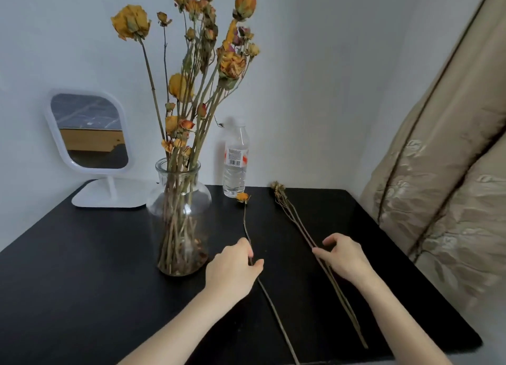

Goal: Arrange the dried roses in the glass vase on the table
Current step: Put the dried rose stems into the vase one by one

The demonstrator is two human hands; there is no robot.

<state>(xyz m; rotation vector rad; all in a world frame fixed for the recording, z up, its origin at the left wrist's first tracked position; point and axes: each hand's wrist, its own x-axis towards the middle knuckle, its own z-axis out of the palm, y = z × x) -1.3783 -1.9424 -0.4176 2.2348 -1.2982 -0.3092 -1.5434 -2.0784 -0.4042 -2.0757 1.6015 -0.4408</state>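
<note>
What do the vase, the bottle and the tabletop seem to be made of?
Vase: most likely clear glass, with a thick glossy rim and stems showing sharply through the wall.
Bottle: thin clear plastic, judging by its ribbed lower wall and printed wrap label.
Table: matte black surface, perhaps painted or laminated board. No grain shows, so the core is uncertain.

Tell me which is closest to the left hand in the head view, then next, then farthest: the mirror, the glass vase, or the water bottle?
From the left hand, which pinches a rose stem:
1. glass vase, just to its left.
2. water bottle, straight ahead, farther back.
3. mirror, far off at the back left.
</note>
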